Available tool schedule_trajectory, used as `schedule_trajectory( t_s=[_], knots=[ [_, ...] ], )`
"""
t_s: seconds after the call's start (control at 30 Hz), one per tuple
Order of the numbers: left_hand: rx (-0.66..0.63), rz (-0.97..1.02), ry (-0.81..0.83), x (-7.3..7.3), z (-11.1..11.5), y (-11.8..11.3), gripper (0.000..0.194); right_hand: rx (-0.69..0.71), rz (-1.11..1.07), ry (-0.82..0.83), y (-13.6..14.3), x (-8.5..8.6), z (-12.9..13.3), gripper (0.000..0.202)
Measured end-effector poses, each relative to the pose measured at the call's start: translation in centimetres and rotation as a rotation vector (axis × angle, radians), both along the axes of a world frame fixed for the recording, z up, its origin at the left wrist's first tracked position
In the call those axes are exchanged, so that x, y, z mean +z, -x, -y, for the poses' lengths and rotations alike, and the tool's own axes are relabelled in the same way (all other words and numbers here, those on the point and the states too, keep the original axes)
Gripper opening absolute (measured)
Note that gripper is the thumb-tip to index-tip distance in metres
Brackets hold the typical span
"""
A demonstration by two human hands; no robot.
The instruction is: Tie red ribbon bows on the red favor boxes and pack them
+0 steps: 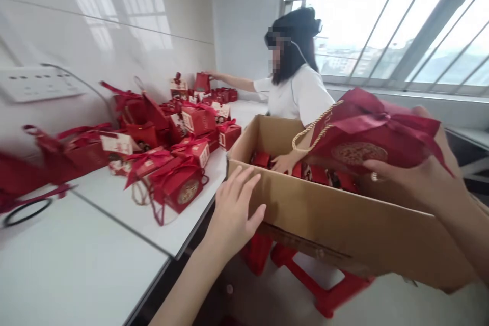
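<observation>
My right hand point(424, 183) grips a red gift box point(355, 137) with a ribbon bow, a gold round emblem and a twisted gold cord handle, held above the right part of a cardboard box point(328, 219). A ring shows on one finger. My left hand point(239, 209) rests with fingers spread against the near left corner of the cardboard box, holding nothing. Inside the cardboard box lie several small red boxes point(315, 174). A co-worker's hand point(286, 163) reaches in among them.
Many red gift boxes point(183, 183) with ribbons crowd the white table point(110, 244) along the wall. The co-worker point(294, 86) stands behind the cardboard box, other arm stretched over the table. A red stool point(328, 290) is underneath the cardboard box. Barred windows point(382, 25) are behind.
</observation>
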State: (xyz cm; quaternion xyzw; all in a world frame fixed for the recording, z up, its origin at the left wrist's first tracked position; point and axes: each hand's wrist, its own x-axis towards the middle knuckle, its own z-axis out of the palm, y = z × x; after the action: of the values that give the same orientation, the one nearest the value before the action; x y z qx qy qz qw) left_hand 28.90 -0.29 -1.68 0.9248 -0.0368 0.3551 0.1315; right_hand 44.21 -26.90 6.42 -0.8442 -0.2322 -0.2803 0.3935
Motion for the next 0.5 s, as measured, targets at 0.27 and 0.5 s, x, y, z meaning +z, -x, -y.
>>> schedule_trajectory(
  t_s=[0.27,0.5],
  knots=[
    [-0.014,-0.058,-0.068,-2.3,-0.9,-8.1,0.05,0.087,-0.459,0.148,-9.1,-0.3,0.9,0.117],
    [-0.001,0.204,-0.054,-4.5,-1.1,-8.8,0.029,0.172,-0.638,0.351,-14.6,-4.7,1.8,0.099]
  ],
)
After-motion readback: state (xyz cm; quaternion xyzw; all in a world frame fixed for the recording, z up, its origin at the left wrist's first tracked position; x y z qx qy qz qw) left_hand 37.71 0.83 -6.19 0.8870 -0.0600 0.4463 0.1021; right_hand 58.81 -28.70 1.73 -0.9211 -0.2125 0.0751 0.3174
